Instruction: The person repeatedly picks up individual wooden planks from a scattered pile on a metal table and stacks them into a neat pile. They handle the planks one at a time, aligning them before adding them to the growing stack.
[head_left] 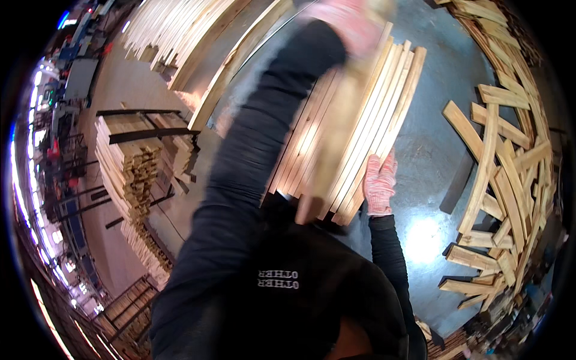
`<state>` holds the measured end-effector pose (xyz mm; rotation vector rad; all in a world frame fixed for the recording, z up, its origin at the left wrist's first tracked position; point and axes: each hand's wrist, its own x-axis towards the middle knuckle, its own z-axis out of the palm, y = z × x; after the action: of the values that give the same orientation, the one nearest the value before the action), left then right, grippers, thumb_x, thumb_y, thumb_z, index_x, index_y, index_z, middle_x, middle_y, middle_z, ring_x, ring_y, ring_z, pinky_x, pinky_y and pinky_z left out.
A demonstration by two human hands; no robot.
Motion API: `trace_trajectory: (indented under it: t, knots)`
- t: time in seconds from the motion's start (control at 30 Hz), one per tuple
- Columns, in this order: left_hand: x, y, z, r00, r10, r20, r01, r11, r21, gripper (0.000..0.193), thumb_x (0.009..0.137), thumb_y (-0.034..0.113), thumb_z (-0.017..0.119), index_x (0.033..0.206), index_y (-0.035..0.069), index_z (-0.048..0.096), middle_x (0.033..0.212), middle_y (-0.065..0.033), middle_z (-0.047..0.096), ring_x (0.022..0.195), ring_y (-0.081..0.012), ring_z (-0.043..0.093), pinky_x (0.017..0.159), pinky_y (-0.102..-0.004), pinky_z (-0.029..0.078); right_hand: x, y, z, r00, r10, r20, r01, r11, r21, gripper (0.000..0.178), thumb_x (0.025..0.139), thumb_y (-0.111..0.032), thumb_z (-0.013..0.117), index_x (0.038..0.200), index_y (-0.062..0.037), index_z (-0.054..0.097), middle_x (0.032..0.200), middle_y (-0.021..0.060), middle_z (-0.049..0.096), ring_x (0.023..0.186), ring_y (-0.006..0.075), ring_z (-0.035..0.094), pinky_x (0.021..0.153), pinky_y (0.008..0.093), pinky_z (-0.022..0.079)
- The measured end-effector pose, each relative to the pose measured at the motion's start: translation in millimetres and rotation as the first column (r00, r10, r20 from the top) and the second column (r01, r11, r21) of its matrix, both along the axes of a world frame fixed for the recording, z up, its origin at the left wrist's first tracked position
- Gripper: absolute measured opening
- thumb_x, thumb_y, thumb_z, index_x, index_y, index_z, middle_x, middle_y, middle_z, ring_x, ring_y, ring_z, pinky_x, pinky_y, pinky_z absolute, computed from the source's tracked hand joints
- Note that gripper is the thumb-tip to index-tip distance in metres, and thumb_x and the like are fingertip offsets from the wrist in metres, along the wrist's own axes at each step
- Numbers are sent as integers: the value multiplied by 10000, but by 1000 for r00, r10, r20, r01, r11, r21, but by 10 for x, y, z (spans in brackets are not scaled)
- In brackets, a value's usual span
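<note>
My left hand (345,27), in a pink-and-white glove and smeared by motion, reaches to the far side of a row of long wooden strips (375,120). It grips the far end of a pale wooden board (339,138), which is blurred too and slants toward me above the row. My right hand (380,183), in a matching glove, rests with its fingers stretched along the right side of the row near its close end. The strips lie side by side on a grey-blue table surface (420,129).
Loose wooden offcuts (498,174) lie heaped along the right. A stack of boards (129,168) stands on a rack at the left, beside dark metal bars (153,135). More strips (174,36) lie at the far left, near a long single board (231,66).
</note>
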<state>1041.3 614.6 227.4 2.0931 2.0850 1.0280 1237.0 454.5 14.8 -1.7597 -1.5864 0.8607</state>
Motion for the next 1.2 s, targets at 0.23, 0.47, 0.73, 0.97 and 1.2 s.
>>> trace_trajectory:
  t: [0.23,0.47,0.73,0.97,1.2]
  knots:
    - [-1821,380,-562,940,13,-342,-233,757,-611,371,919,403,579,1166,137,654,1075,-157,693,1026,-319,660,906,-412,510,-116,-54,-23,999,-49,-3,49,996,81,551,968,-266,564,1419,12,413,1254,262,545,1162,414,528,994,465,423]
    - [-2187,160,-1175,839,126,-529,-339,882,-328,514,769,478,718,1169,163,652,1318,-101,533,1292,-345,450,1029,-508,397,-83,-64,45,995,-96,-31,96,995,-6,532,966,-270,569,1385,34,448,1282,252,533,1184,377,524,1008,452,415]
    - [-2716,-411,-1580,898,342,-276,-417,460,-784,347,844,257,613,1138,80,565,1066,-177,692,1068,-339,658,895,-452,518,-183,-43,157,983,-186,-11,180,964,-194,586,1010,-354,462,1423,56,395,1365,219,510,1218,279,502,1056,355,373]
    - [-3035,-2069,-1145,867,476,-146,-380,443,-812,415,832,406,642,1087,84,584,986,-169,688,958,-364,659,804,-444,515,70,-38,11,990,32,139,1,972,-237,685,1015,-469,403,1400,98,400,1449,300,400,1323,389,415,1116,390,329]
    - [-4380,-3984,-597,472,875,-105,-781,360,-511,488,802,407,634,1186,107,598,1017,-190,670,954,-361,654,827,-439,523,-89,-8,149,923,-45,382,156,952,-264,663,1014,-468,393,1409,64,416,1426,258,454,1299,393,447,1093,398,363]
